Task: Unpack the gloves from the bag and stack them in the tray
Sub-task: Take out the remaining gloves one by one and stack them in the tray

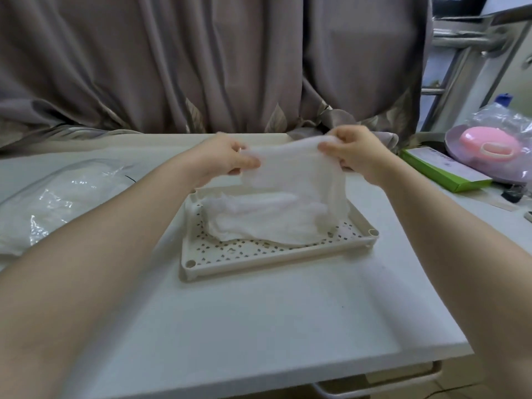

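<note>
we held one thin white glove stretched between both hands above the far edge of the perforated tray; the fingers of our left hand pinched its 9 o'clock edge and those of our right hand were clamped on its 3 o'clock edge. other gloves already lay piled in the tray. the clear plastic bag sat on the bench at 9 o'clock. we judged the stacking step was under way; next, the glove wanted lowering flat onto the pile.
</note>
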